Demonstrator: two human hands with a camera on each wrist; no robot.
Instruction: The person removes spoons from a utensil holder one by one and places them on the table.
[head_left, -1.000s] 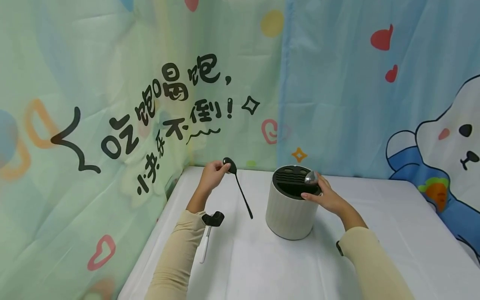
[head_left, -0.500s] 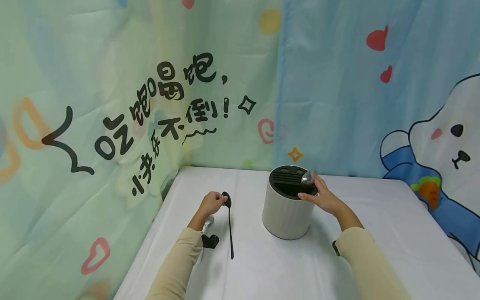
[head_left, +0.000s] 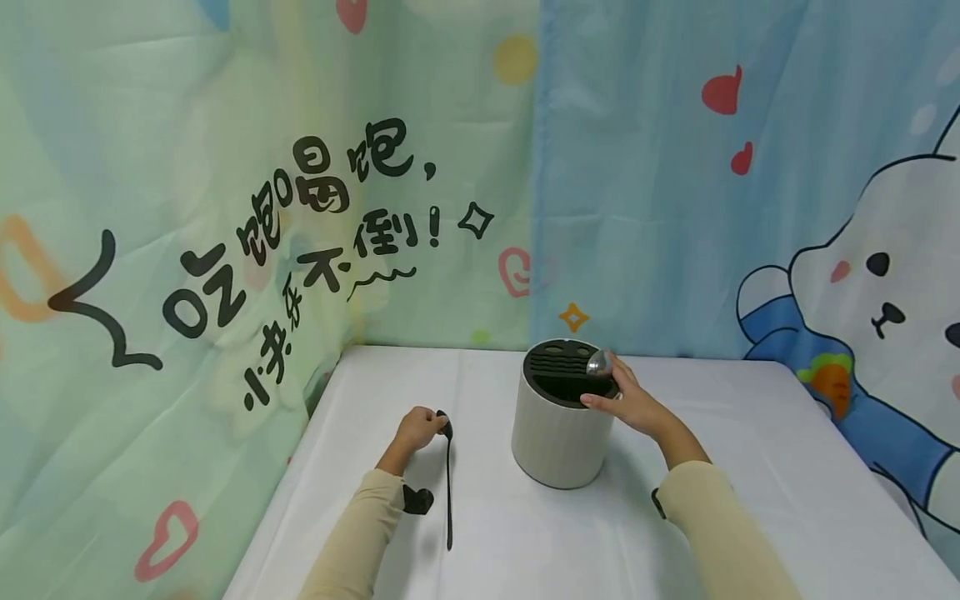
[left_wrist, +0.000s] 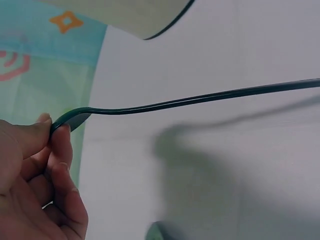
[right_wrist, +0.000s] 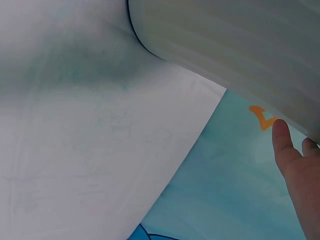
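In the head view my left hand [head_left: 420,429] pinches a black spoon [head_left: 449,483] by its bowl, the long handle pointing down toward me. The left wrist view shows thumb and fingers on the edge of the bowl, and the spoon's handle [left_wrist: 210,97] held above its own shadow. To the right stands a whitish ribbed utensil holder [head_left: 558,446] with a black slotted top. My right hand [head_left: 637,408] rests on its right rim, thumb laid along the front edge. Beside those fingers a silver rounded spoon head [head_left: 598,363] sticks up from the top.
A white cloth covers the table [head_left: 510,550]. Printed curtains [head_left: 637,208] hang close behind and to the left. A small dark greenish tip [left_wrist: 156,231] shows at the bottom of the left wrist view.
My left hand has lowered the black spoon toward the table and me, its handle turning to point straight down. The silver-headed, white-handled utensil has gone behind the left arm. The right hand stays on the holder.
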